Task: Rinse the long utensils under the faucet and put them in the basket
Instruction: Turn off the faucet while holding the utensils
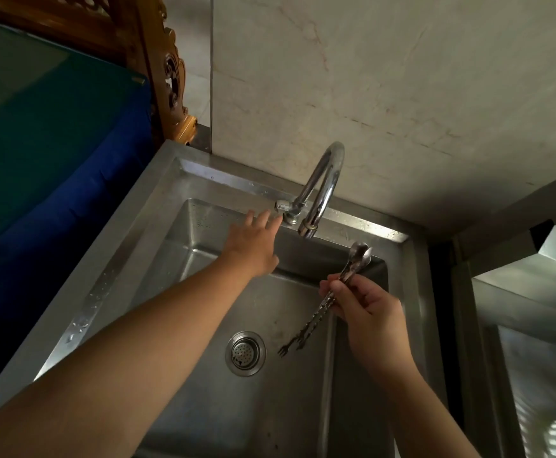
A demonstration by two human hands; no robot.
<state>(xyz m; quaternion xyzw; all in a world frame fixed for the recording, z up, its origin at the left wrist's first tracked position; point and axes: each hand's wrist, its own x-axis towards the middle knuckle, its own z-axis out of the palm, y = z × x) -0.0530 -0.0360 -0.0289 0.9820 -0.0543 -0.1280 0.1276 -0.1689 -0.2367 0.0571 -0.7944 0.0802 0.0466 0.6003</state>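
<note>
My right hand (369,310) grips a bunch of long metal utensils (352,269) over the sink, spoon bowls pointing up toward the spout and small fork ends hanging down near the drain. My left hand (253,241) reaches out with fingers spread, its fingertips almost at the handle of the curved chrome faucet (322,183). No water runs from the spout. The steel sink (177,206) holds nothing else. No basket is in view.
The drain strainer (245,353) sits in the middle of the sink floor. A blue cloth-covered surface (55,153) lies to the left, with a carved wooden frame (170,77) behind it. A marble wall stands at the back. A steel counter (534,292) is on the right.
</note>
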